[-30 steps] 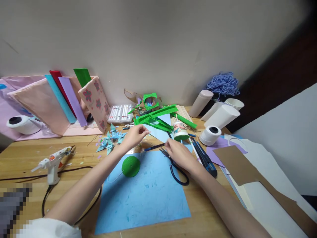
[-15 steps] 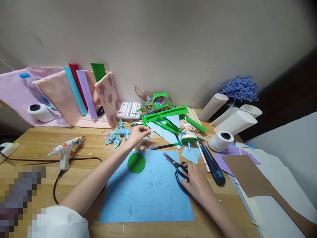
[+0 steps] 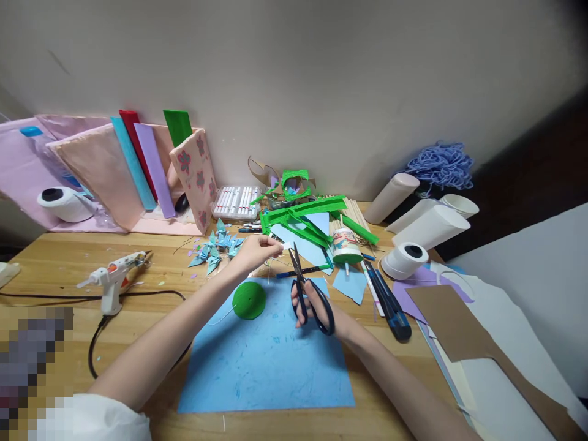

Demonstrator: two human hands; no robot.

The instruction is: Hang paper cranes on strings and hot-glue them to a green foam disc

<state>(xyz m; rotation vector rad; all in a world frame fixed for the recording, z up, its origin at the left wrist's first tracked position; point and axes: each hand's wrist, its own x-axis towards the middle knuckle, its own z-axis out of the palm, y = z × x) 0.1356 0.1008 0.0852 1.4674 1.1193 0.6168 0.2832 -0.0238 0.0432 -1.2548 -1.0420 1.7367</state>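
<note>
My left hand pinches a small white piece that looks like paper; a thin pale thread seems to hang below the fingers. In my right hand are black-handled scissors, fingers through the loops. Their blades point up and stand slightly apart, close to the white piece; whether they touch it I cannot tell. Below my left wrist a round green disc with a white string lies at the upper left of a blue sheet.
Left of my arm a hot glue gun stands with its black cord. Folded blue paper cranes, green strips and a paper cup lie behind my hands. To the right are a utility knife and a thread spool.
My right hand has lifted the scissors off the blue sheet and brought them up and left to my left hand. The blades have turned upward. A white piece now shows at my left fingertips.
</note>
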